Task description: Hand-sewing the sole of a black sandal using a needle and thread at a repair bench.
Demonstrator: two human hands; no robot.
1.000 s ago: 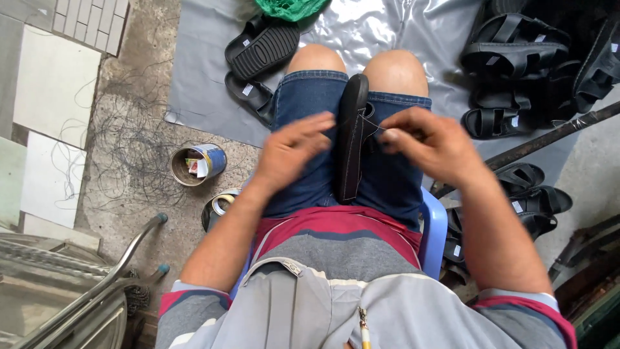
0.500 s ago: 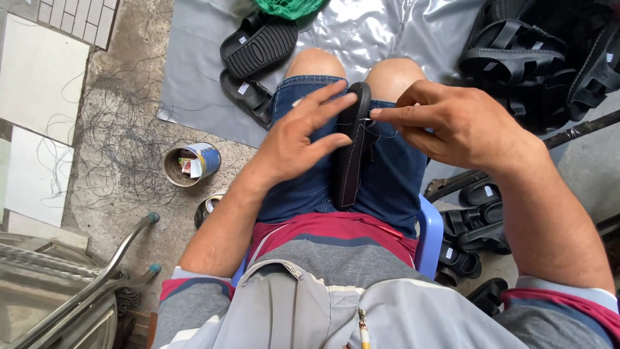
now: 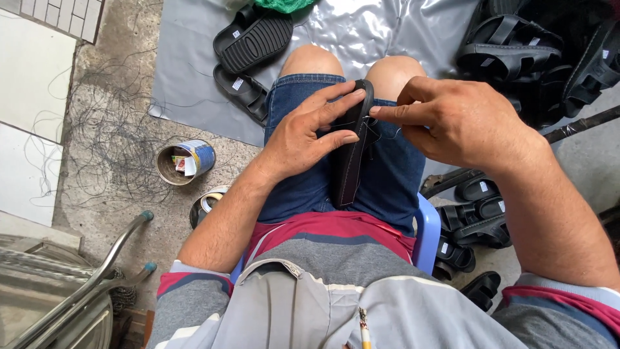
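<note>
Cigarette (image 3: 365,333) at bottom centre, near shirt. Black sandal (image 3: 352,152) on edge across lap, frame centre, same spot as half second back. Left hand (image 3: 303,139) now spread flat against sandal side, steadying. Right hand (image 3: 452,123) has drawn rightward, fingertips pinching thin thread at sandal edge; stitch pulling taut, likely. Tin can (image 3: 186,161) left on concrete; sandal pile (image 3: 536,52) upper right.
</note>
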